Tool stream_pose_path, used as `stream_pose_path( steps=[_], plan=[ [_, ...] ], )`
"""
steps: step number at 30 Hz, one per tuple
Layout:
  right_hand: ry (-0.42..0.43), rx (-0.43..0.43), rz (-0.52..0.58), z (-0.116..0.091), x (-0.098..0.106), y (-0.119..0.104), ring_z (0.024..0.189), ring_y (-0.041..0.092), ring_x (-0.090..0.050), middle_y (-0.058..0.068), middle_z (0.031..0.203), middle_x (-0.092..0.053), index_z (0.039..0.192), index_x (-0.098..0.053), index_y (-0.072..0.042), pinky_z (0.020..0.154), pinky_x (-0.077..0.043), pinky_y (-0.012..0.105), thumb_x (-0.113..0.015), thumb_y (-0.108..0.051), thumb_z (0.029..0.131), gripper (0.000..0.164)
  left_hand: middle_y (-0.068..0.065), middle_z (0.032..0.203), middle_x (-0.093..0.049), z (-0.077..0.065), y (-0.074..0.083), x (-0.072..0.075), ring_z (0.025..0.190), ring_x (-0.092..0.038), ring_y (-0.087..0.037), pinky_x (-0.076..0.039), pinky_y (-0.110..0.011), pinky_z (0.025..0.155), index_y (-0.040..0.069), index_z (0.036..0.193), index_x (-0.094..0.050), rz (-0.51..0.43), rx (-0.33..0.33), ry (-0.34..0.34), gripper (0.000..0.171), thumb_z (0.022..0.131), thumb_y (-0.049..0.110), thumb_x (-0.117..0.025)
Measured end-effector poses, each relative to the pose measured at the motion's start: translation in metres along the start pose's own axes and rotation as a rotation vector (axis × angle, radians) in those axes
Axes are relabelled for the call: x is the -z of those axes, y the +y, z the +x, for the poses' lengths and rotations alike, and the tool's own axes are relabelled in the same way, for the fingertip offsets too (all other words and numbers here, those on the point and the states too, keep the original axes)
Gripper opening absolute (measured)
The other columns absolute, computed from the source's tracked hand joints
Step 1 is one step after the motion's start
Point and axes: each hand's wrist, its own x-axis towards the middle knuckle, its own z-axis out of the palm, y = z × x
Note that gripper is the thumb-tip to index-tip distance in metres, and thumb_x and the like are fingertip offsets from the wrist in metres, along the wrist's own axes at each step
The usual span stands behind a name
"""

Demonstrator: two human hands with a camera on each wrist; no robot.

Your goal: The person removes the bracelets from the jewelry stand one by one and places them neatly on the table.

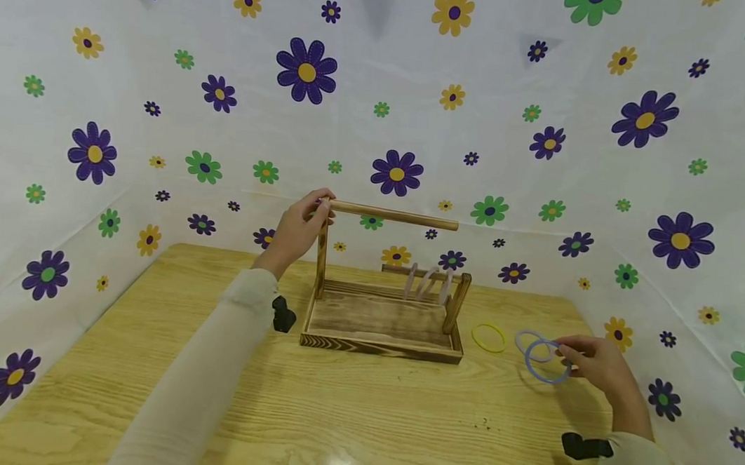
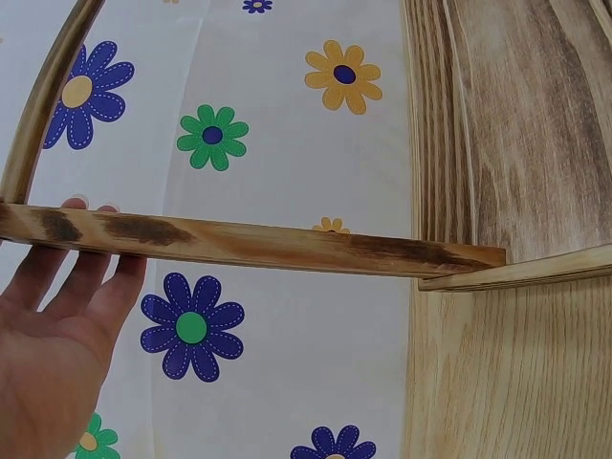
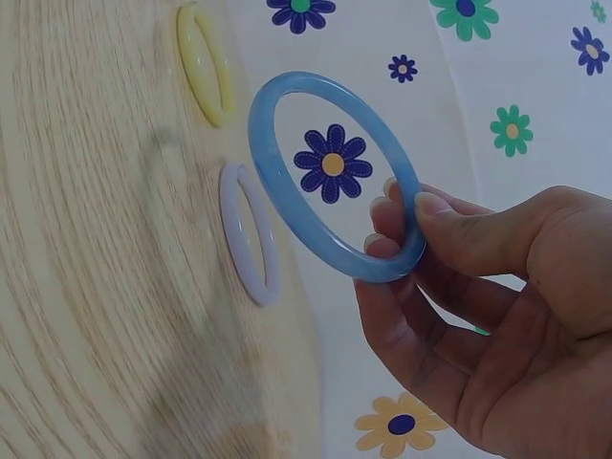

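Observation:
My right hand [image 1: 599,365] pinches a blue bangle [image 3: 304,222] between thumb and fingers, raised above the table. A lavender bangle [image 3: 251,235] and a yellow bangle [image 1: 488,337] lie flat on the table near it. With its fingers around the top of the tall post, my left hand [image 1: 300,227] grips a wooden bangle stand [image 2: 258,245]. The stand's upper rod [image 1: 399,215] carries nothing. Three pale bangles [image 1: 429,283] hang on its lower rod at the right end.
The stand's shallow tray base [image 1: 374,317] sits on the wood-grain table [image 1: 338,406]. A white cloth [image 1: 377,134] printed with flowers stands around the table's back and sides. Black straps [image 1: 284,315] are on both wrists.

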Motion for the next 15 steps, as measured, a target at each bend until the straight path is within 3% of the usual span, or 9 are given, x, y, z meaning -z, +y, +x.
stream_pose_path(
  steps=[15],
  plan=[
    [-0.038,-0.055,-0.007,0.0037,0.0003,0.0085,0.082,0.006,-0.064,0.023,0.104,-0.074,0.125,-0.063,0.017,0.068,-0.061,0.025,-0.055,-0.006,0.106,0.031,-0.017,0.119,-0.067,0.0022,-0.0030,-0.0009,0.112,-0.069,-0.027,-0.057,-0.043,0.102,0.013,0.141,-0.055,0.001,-0.016,0.015,0.038,0.112,0.034,-0.042]
  ],
)
